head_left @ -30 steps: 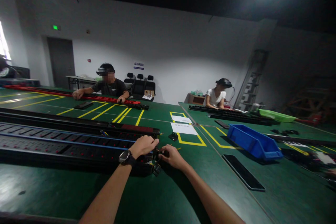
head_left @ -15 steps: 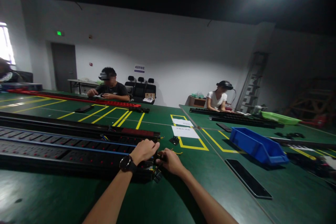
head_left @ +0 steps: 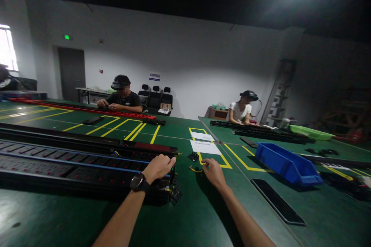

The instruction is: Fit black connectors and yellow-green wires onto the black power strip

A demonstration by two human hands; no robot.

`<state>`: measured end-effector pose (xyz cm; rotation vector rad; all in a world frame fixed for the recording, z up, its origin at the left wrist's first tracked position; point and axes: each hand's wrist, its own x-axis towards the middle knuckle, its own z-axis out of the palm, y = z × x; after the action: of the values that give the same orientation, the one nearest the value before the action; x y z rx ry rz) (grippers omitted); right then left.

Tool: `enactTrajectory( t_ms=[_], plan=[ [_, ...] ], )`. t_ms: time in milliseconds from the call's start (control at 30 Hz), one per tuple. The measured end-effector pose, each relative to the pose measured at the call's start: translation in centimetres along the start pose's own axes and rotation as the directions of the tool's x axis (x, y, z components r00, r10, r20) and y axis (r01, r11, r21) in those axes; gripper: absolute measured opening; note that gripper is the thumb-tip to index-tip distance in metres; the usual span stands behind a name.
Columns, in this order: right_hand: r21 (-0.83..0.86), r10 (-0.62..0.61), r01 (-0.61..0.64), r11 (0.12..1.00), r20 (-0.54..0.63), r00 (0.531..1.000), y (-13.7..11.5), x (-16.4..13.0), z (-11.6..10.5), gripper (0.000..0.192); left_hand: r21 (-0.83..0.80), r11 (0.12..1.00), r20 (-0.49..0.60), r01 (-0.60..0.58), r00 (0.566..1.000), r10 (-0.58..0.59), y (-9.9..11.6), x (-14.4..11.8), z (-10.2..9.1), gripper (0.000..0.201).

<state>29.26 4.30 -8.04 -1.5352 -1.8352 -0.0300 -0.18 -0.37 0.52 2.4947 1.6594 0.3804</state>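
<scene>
A long black rail unit with rows of red dots and blue strips runs in from the left. My left hand, a dark watch on its wrist, is closed over its right end, with the fingertips partly hidden. Below that end, a small black connector-like piece hangs out beside coloured wires. My right hand is over the green table, thumb and forefinger curved with a small gap between them. Close to its fingertips lies a short yellow wire. Another small black part sits just beyond the wire.
White paper sheets lie ahead inside yellow tape lines. To the right are a blue bin and a dark flat tablet-like device. Two people work across the table, near a red rail and black rails.
My right hand has moved right, away from the rail's end, to beside the yellow wire. My left hand stays at the rail's end. The view has shifted slightly.
</scene>
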Motion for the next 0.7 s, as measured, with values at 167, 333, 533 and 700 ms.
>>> enactTrajectory(
  t_ms=[167,333,533,700],
  plan=[
    [-0.100,-0.119,0.125,0.987,0.067,0.991,-1.9,-0.7,0.7,0.022,0.039,0.999,-0.009,-0.011,1.000,0.011,0.1,-0.1,0.1,0.061],
    [-0.187,-0.151,0.179,0.966,0.154,0.977,-5.2,-0.8,1.8,0.014,0.012,1.000,-0.029,0.016,0.999,-0.016,0.4,-0.3,0.0,0.068],
    [-0.053,-0.259,0.274,0.960,0.196,0.946,-6.5,0.3,2.1,0.014,-0.008,1.000,-0.033,0.030,0.999,-0.031,0.6,-0.3,-0.2,0.071],
    [0.143,-0.224,0.217,0.966,0.037,0.974,-7.5,2.0,3.4,0.028,-0.032,0.999,-0.014,0.014,1.000,-0.015,0.6,-0.3,-0.2,0.072]
  ],
)
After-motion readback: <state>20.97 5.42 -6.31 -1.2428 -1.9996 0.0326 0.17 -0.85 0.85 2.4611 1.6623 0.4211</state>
